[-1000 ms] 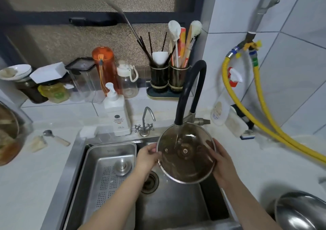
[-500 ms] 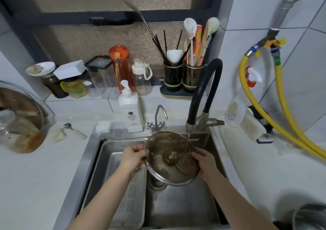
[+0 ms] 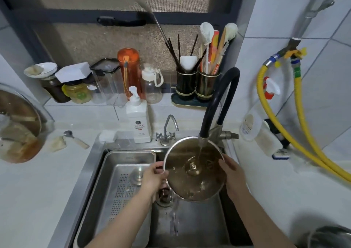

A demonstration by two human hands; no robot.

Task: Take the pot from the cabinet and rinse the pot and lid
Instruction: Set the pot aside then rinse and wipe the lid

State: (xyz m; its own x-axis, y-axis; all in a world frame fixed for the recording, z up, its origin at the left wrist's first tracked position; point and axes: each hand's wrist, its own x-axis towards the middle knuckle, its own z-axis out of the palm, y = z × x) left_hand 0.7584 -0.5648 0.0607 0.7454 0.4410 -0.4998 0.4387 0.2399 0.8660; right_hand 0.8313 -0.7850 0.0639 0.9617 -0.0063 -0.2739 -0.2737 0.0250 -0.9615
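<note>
No lettering can be read. The white pump bottle (image 3: 139, 118) just behind the sink (image 3: 89, 173) carries a round dark emblem with small lines beneath, too blurred to make out; stamped characters on the steel drain tray (image 3: 131, 157) are likewise illegible.

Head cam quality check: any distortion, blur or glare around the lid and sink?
Head view: strong wide-angle bowing, the window frame and wall tiles curve at the edges. Centre is fairly sharp: glass lid with water running over it, both hands crisp. Long utensil handle looks smeared. Soft highlights on the sink rim, no harsh glare.
</note>
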